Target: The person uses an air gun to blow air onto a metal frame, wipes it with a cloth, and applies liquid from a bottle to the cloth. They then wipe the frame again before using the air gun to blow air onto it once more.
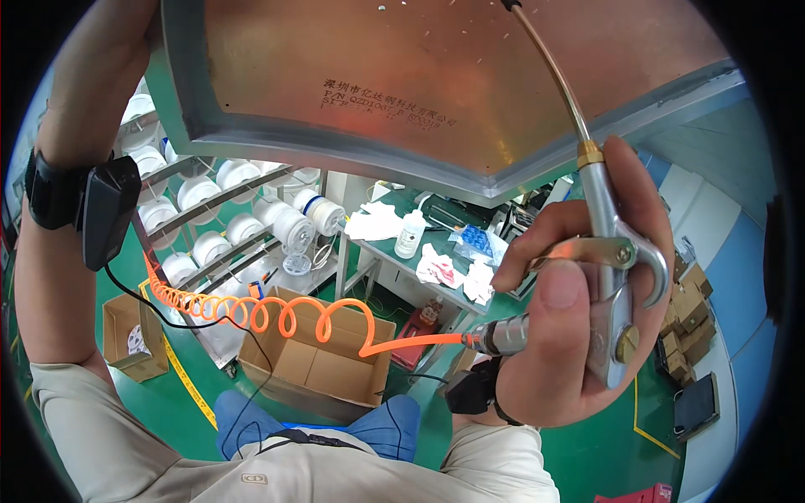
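Raised at the upper left, my left hand (105,63) is at the edge of a framed metal stencil (277,59), holding it up; its fingertips are out of sight. The stencil is a coppery, shiny sheet with dark print, set in a thick silver frame, tilted above the bench. My right hand (553,335) is closed round a silver air blow gun (602,201), fingers at its copper-coloured lever. The gun's long thin nozzle points up across the sheet, its dark tip near the top edge of the picture. An orange coiled air hose (306,314) runs from the gun to the left.
A rack of white reels (197,193) stands at left. Behind, a green-topped bench (402,201) holds a white bottle (411,233), crumpled wipes (438,267) and a blue item. Open cardboard boxes (310,360) sit on the green floor; cartons (692,310) are stacked at right. Black cables hang from my wristbands.
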Demonstrator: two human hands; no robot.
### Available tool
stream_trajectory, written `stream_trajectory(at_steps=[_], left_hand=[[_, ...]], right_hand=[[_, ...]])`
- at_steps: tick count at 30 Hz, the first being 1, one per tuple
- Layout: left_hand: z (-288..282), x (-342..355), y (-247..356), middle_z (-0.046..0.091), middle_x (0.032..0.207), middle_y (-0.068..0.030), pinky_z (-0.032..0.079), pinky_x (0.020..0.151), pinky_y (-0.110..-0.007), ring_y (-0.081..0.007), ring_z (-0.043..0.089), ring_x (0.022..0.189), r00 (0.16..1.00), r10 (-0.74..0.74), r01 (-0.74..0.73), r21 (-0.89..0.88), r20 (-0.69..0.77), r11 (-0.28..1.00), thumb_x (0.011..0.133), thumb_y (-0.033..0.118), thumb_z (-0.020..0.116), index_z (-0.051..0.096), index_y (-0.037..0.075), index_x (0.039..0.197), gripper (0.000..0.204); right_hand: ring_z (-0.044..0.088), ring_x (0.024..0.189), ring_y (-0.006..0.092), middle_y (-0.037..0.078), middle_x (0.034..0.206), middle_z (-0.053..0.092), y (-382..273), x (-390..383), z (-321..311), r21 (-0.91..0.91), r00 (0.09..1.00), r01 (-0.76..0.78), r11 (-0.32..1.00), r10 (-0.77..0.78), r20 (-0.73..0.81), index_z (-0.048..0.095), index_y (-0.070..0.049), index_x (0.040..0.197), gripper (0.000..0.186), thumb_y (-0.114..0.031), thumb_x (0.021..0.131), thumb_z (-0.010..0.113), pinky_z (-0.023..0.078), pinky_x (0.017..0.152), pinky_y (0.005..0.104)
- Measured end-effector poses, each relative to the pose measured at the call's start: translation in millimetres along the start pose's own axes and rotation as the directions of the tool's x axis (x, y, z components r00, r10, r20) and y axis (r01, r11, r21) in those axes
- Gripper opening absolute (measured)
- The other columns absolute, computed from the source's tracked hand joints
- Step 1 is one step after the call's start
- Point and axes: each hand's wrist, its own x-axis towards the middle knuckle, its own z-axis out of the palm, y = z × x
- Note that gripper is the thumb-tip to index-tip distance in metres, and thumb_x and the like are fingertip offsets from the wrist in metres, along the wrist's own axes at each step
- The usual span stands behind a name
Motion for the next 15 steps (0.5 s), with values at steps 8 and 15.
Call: stream_trajectory(at_steps=[8, 15], left_hand=[[0.5, -4.2, 1.8, 0.075, 0.106, -0.0050, 0.055, 0.081, -0.034, -0.0206, 0.071, 0.095, 1.000, 0.021, -0.021, 0.019, 0.006, 1.000, 0.098, 0.011, 0.074, 0.069, 0.008, 0.131, 0.034], [1.2, -5.9, 2.2, 0.075, 0.106, -0.0051, 0.055, 0.082, -0.034, -0.0209, 0.070, 0.096, 0.999, 0.039, -0.039, 0.028, 0.012, 0.999, 0.097, 0.010, 0.074, 0.069, 0.008, 0.131, 0.034]], right_hand=[[0.059, 0.065, 0.0136, 0.010, 0.079, 0.062, -2.1, -0.4, 3.5, -0.056, 0.998, 0.014, 0.998, -0.011, 0.056, 0.052, 0.009, 0.148, 0.075, -0.032, 0.089, 0.073, 0.046, 0.066, 0.0255], [0.058, 0.065, 0.0135, 0.010, 0.079, 0.062, -2.0, -2.1, 3.9, -0.048, 0.996, 0.045, 0.998, -0.041, 0.077, 0.052, 0.009, 0.148, 0.074, -0.032, 0.091, 0.072, 0.045, 0.067, 0.0261]])
